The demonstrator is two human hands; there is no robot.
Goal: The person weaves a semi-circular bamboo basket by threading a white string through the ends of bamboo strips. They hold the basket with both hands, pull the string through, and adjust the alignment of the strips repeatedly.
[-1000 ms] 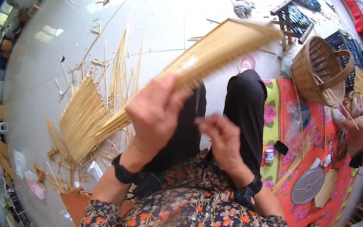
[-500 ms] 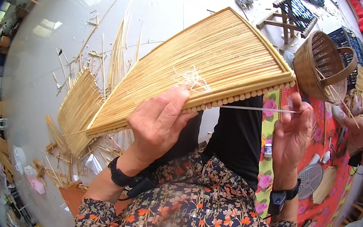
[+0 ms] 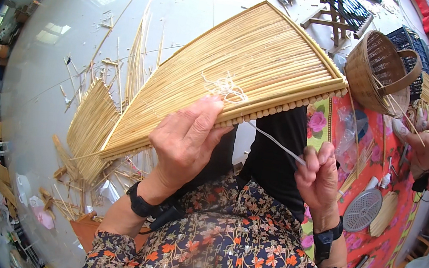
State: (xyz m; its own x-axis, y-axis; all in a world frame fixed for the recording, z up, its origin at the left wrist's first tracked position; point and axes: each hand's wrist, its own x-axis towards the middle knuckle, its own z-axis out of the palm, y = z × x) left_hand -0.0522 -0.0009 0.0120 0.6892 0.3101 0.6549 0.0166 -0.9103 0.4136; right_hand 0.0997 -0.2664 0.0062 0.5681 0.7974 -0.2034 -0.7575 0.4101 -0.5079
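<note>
A fan-shaped panel of straw stalks [image 3: 243, 55] is held up over my lap, its near edge showing a row of cut stalk ends. My left hand [image 3: 185, 135] pinches that edge, thumb below and fingers on top. Beside those fingertips a loose tangle of white thread [image 3: 227, 89] lies on the panel. To the right, the fingers of my right hand [image 3: 320, 175] are curled closed on a white string [image 3: 277, 142]. The string sags slightly from the panel's edge to this hand. Its attachment under the edge is hidden.
A second straw panel [image 3: 92, 132] stands at the left among scattered stalks. At the upper right are a woven basket [image 3: 373, 69] and a folding stool [image 3: 344, 17]. A grey perforated disc [image 3: 363, 210] lies on the red floral mat [image 3: 372, 263]. Another person's legs [image 3: 428, 152] are at the far right.
My right hand has come down and left, toward the panel, and its fingers have curled in. The string, taut before, now hangs slack. My left hand keeps its grip.
</note>
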